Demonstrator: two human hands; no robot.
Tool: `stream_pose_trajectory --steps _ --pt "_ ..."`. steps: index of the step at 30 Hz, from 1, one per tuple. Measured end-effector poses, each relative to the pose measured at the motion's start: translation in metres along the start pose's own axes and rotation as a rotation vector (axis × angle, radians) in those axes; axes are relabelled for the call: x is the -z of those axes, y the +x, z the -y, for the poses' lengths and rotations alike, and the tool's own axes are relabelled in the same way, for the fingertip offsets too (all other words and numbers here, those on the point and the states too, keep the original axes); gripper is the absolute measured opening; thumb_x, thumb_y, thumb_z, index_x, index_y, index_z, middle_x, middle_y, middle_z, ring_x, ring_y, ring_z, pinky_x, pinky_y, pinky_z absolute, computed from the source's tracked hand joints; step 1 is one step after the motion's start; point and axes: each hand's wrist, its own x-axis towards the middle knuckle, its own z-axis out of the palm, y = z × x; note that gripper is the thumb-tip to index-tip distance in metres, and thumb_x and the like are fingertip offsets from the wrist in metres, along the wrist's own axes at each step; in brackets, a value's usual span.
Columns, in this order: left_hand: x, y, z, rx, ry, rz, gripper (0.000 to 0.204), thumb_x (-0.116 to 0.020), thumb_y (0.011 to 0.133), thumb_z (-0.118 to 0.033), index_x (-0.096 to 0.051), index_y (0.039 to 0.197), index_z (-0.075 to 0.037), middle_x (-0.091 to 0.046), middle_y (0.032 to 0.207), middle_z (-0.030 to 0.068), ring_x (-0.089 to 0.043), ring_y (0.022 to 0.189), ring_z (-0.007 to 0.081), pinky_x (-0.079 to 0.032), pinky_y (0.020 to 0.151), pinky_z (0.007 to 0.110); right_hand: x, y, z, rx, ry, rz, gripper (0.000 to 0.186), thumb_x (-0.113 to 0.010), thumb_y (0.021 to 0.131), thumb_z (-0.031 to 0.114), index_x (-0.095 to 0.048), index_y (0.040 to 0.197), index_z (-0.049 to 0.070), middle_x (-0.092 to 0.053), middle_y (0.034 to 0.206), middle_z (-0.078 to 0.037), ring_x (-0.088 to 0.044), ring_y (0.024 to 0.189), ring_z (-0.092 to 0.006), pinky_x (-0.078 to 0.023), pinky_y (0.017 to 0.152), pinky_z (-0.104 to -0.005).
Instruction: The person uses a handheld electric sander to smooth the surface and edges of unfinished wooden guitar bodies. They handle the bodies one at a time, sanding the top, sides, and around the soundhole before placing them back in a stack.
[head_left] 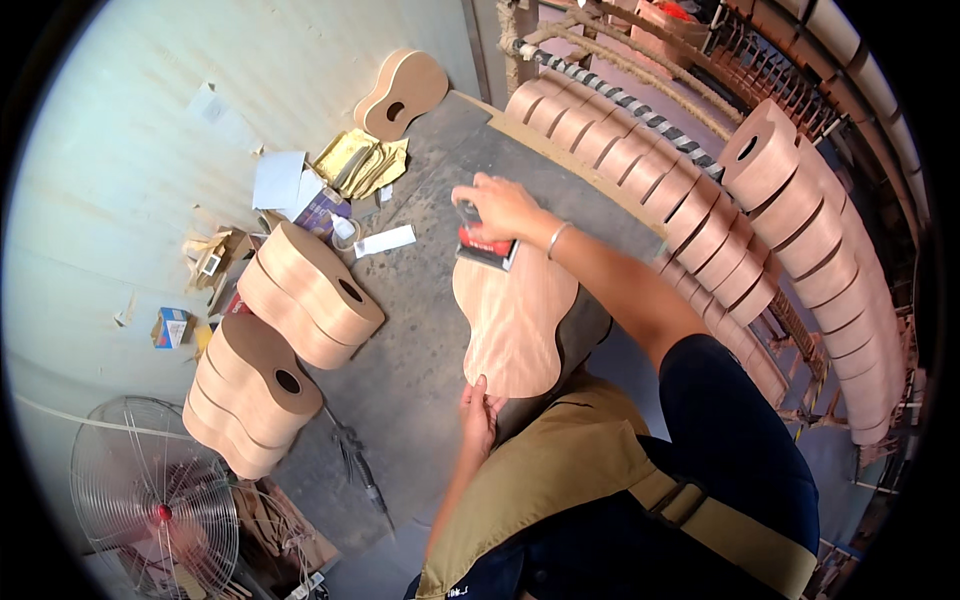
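A small pale wooden guitar body [515, 320], ukulele-like in size, lies flat side up in front of me at the table's near edge. My left hand [481, 415] grips its near end, with the thumb on top and the fingers at the rim. At the far end, my right hand [497, 210] is closed over a red sander [480, 243] with a dark, flat base. That base rests on the wood near its far left edge. Whether the sander has a cord or hose cannot be seen.
Stacked guitar bodies [310, 295] stand on the grey table [420, 430] at left; another body [415, 85] leans at the back wall. Yellow packaging [360, 165] and a white strip [385, 241] lie nearby. A wire-caged fan [160, 510] stands lower left. Rows of bodies [825, 260] fill racks at right.
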Motion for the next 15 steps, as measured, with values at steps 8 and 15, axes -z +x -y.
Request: stream_pose_trajectory --steps 8,15 --pt "0.002 0.004 0.009 -0.027 -0.034 0.022 0.034 -0.074 0.111 -0.03 -0.07 0.135 -0.007 -0.081 0.118 0.0091 -0.081 0.099 0.0194 -0.068 0.094 0.042 0.002 0.01 -0.013 0.057 -0.029 0.046 0.051 -0.087 0.084 0.03 -0.069 0.132 0.026 -0.065 0.121 -0.016 -0.07 0.114 -0.0411 -0.059 0.093 -0.0525" --pt "0.004 0.007 0.007 0.006 -0.064 0.085 0.037 -0.065 0.116 -0.031 -0.065 0.141 -0.004 -0.079 0.128 0.0145 -0.08 0.111 0.0258 -0.067 0.097 0.044 0.001 -0.017 0.033 -0.074 -0.147 -0.083 0.052 -0.086 0.087 0.029 -0.068 0.136 0.025 -0.064 0.122 -0.017 -0.068 0.114 -0.0424 -0.06 0.089 -0.0528"
